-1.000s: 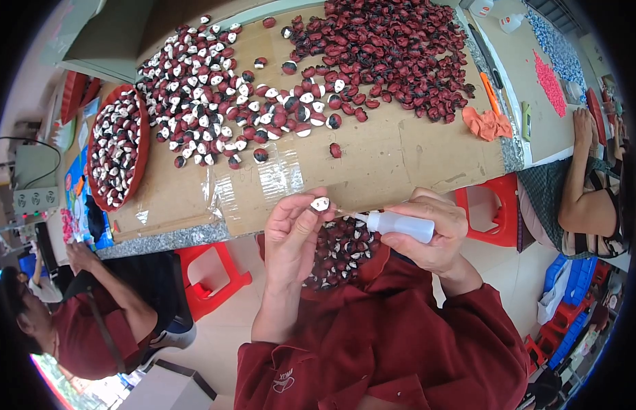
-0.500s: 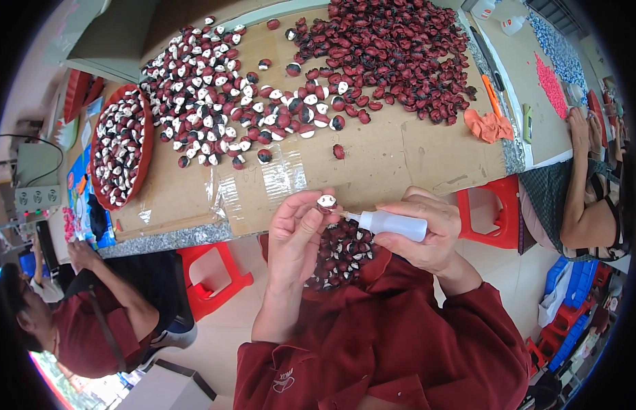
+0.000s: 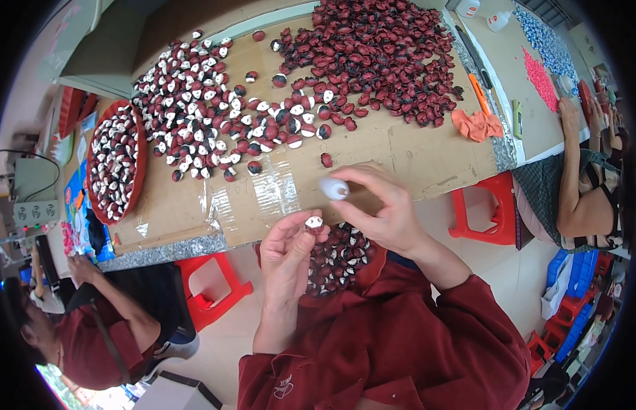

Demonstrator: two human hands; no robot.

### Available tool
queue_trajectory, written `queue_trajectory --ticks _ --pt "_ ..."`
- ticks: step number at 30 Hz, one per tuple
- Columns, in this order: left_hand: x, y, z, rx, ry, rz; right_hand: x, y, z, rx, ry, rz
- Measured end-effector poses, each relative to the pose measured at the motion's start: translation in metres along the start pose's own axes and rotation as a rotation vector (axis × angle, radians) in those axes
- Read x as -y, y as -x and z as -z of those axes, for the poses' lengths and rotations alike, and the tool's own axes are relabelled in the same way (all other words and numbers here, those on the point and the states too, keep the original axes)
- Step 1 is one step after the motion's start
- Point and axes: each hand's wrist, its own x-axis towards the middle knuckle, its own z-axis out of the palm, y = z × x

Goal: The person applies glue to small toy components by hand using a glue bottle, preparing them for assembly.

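Observation:
Between the thumb and fingers of my left hand [image 3: 284, 256] is a small dark red piece with a white face [image 3: 314, 223]. My right hand [image 3: 390, 215] grips a small translucent white squeeze bottle [image 3: 333, 188], held above and just right of that piece, apart from it. The bottle is tilted and partly blurred, so its nozzle is hard to make out. Below my hands a red basket [image 3: 378, 268] holds many similar red, black and white pieces [image 3: 336, 256]. A lone dark red piece [image 3: 326, 160] lies on the cardboard [image 3: 372, 150] beyond the bottle.
Finished-looking red-and-white pieces [image 3: 188, 102] spread across the left; dark red shells [image 3: 390, 61] heap at the far right. Another red basket [image 3: 140, 160] stands left. An orange cloth [image 3: 477, 126] and orange-handled tool [image 3: 479, 94] lie right. Co-workers sit on both sides near red stools [image 3: 483, 212].
My right hand has lifted the bottle up and left, away from the piece, and turned it. My left hand has lowered slightly, still holding the piece. The view has shifted a little.

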Motion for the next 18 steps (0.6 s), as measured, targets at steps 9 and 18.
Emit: queue_trajectory --ticks 9,18 --pt "0.000 0.004 0.004 -0.012 -0.005 0.023 -0.011 -0.025 0.008 -0.004 0.266 -0.033" --pt "0.002 0.005 -0.003 -0.002 -0.028 0.041 0.010 -0.016 0.025 -0.004 -0.172 -0.376"
